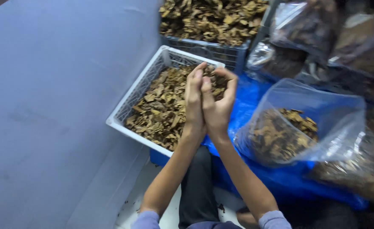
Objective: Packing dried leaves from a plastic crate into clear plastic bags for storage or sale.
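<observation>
Head view looks down on two bare forearms reaching away from the body, with the left hand and right hand pressed together edge to edge and cupped upward into a narrow bowl. A scoop of dried brown pieces sits in that bowl, mostly against the right palm, whose fingers curl over it; the left hand's fingers stand straighter and close the left side.

Both hands hang directly above the near right part of a white slatted crate, which is filled with more of the same dried material. Its long axis runs from near left to far right, and its near rim passes just below the wrists. Neither hand is clearly nearer to the heap below.

To the right, close beside the right forearm, an open clear plastic bag sags on a blue sheet, partly filled with similar pieces; its mouth faces up and towards the hands. Farther off, a blue crate heaped with the same material touches the white one. More filled bags crowd the far right. A plain grey wall bounds the left, so open room lies mainly rightward.
</observation>
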